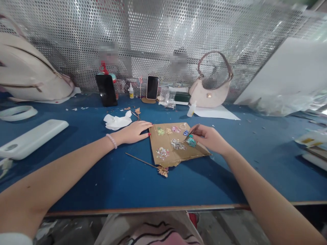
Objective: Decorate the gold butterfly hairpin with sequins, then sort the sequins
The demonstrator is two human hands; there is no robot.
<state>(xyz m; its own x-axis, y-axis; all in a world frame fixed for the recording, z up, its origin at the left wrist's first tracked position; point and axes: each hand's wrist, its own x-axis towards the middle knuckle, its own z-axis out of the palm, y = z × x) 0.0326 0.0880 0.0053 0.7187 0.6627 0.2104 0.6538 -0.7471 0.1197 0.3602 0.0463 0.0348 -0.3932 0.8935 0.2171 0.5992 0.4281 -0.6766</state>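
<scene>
A piece of brown cardboard (170, 157) lies before me with small piles of coloured rhinestones. My left hand (135, 132) rests flat, fingers stretched, its tips at the cardboard's left edge. In my right hand (208, 137) are tweezers (189, 134), their tips down by the silver rhinestones (178, 144). Close to that hand sit teal rhinestones (191, 142) and blue rhinestones (186, 132). Green rhinestones (160, 131), pink rhinestones (176, 129) and mixed pale rhinestones (162, 153) lie further left. A gold hairpin (162, 170) with a long stick touches the cardboard's front edge.
Crumpled white tissue (117, 120) lies beyond my left hand. Two phones (106, 90) (152, 87) stand at the back, with a glue bottle (131, 91) between them. Another glue bottle (191, 109) leans near the handbag (211, 92). At left is a white power bank (34, 137).
</scene>
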